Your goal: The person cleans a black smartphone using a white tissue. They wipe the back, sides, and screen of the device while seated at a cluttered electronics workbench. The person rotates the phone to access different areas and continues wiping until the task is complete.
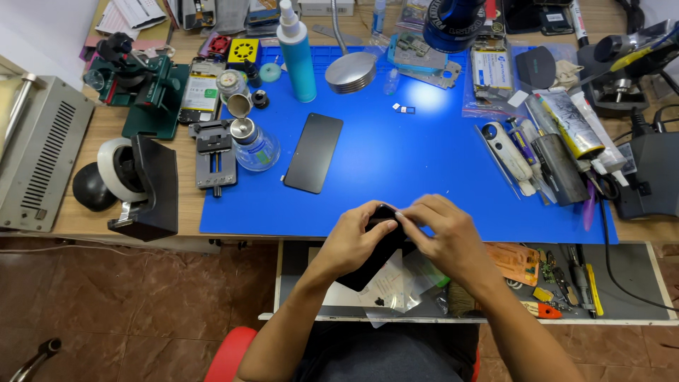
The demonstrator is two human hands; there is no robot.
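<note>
head view: left hand (357,240) and right hand (442,237) both grasp a black phone (371,262), long axis slanting toward the left hand, over blue mat (424,155).

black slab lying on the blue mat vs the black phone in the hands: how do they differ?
The black slab lies flat on the blue mat, untouched; the black phone is held off the mat, above the open drawer. The slab shows whole; the phone is partly covered by the left hand and right hand, which grip its top end. The slab stands apart from both hands. Both are dark, flat and rectangular.
</note>
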